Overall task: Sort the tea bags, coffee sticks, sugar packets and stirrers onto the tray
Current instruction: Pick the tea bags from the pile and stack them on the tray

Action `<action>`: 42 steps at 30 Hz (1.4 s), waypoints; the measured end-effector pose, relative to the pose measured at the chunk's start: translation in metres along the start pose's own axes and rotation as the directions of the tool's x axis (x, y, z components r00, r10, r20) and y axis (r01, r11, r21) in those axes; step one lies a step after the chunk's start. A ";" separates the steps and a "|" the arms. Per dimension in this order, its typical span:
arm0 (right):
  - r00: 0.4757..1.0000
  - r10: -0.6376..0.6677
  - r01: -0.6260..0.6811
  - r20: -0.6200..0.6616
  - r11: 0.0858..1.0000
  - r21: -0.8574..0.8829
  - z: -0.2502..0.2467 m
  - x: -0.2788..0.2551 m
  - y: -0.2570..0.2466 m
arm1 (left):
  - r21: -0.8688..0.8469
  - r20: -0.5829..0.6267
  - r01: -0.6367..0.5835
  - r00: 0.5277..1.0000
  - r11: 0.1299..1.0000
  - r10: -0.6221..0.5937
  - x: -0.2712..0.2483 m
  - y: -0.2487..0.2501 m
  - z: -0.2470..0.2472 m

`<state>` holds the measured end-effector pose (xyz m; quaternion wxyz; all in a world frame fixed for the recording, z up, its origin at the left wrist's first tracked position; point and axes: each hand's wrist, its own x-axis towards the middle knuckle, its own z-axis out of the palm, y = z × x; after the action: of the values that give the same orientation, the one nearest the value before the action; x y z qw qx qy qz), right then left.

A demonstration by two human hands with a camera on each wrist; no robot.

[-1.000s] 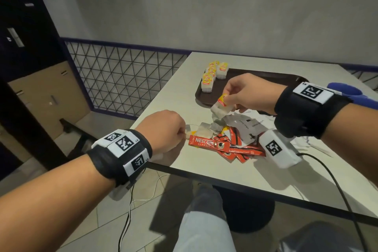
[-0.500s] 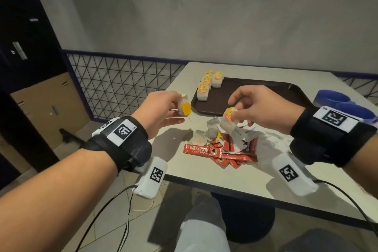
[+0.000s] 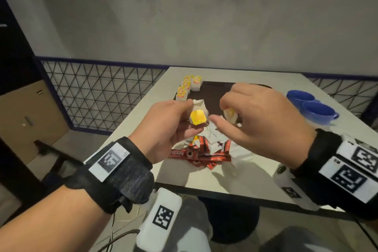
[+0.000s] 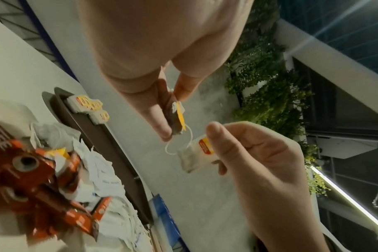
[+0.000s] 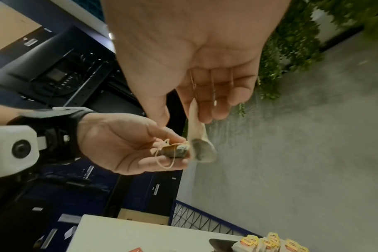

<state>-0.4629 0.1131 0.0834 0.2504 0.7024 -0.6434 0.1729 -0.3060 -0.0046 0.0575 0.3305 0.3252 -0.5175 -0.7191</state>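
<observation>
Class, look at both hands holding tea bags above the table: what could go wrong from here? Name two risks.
1. A thin string loops between the tea bag in the left hand and the one in the right hand; pulling apart might tear a bag.
2. Each grip is a fingertip pinch above the table, not the tray; a bag could drop into the coffee sticks.

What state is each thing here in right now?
Left hand: pinching a tea bag, raised above the table.
Right hand: pinching another tea bag, also raised.
Tray: tea bags in a row along its left edge.
Coffee sticks: piled on the table, unsorted.
</observation>
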 end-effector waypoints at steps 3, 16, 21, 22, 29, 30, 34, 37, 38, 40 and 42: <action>0.992 -0.124 0.123 -0.007 0.990 -0.064 -0.002 -0.010 -0.008 | 0.032 0.006 0.000 1.000 0.999 0.000 -0.009 -0.006 0.010; 0.979 -0.132 0.126 0.155 0.991 0.053 0.002 -0.038 -0.002 | 0.085 0.156 0.034 0.987 0.996 -0.047 -0.036 -0.027 0.019; 0.970 0.107 -0.191 0.220 0.893 0.407 -0.011 -0.041 0.008 | 0.143 0.095 0.043 0.994 0.989 -0.057 -0.038 -0.034 0.016; 0.954 0.168 -0.269 0.249 0.846 0.460 -0.012 -0.040 0.009 | 0.146 0.096 0.044 0.994 0.988 -0.058 -0.038 -0.035 0.017; 0.885 0.250 -0.459 0.393 0.615 0.642 -0.021 -0.038 0.016 | 0.169 0.136 0.015 0.990 0.985 -0.039 -0.043 -0.040 0.024; 0.883 0.248 -0.462 0.399 0.609 0.645 -0.022 -0.038 0.016 | 0.160 0.135 0.011 0.990 0.987 -0.033 -0.044 -0.040 0.024; 0.868 0.248 -0.487 0.430 0.593 0.641 -0.026 -0.036 0.014 | 0.132 0.156 -0.020 0.988 0.991 -0.001 -0.046 -0.039 0.026; 0.856 0.249 -0.501 0.454 0.617 0.607 -0.029 -0.034 0.016 | 0.132 0.184 -0.041 0.983 0.990 0.016 -0.048 -0.038 0.027; 0.853 0.251 -0.504 0.458 0.627 0.595 -0.030 -0.034 0.016 | 0.132 0.199 -0.044 0.980 0.990 0.017 -0.048 -0.038 0.026; 0.852 0.247 -0.502 0.462 0.641 0.581 -0.031 -0.033 0.016 | 0.122 0.235 -0.050 0.972 0.991 0.020 -0.048 -0.039 0.026; 0.854 0.242 -0.497 0.461 0.644 0.582 -0.032 -0.034 0.014 | 0.100 0.264 -0.066 0.964 0.993 0.037 -0.049 -0.038 0.025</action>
<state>-0.4782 0.1583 0.0918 -0.1829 0.6135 -0.6982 0.3204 -0.3036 0.0576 0.0332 0.2599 0.2310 -0.6030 -0.7180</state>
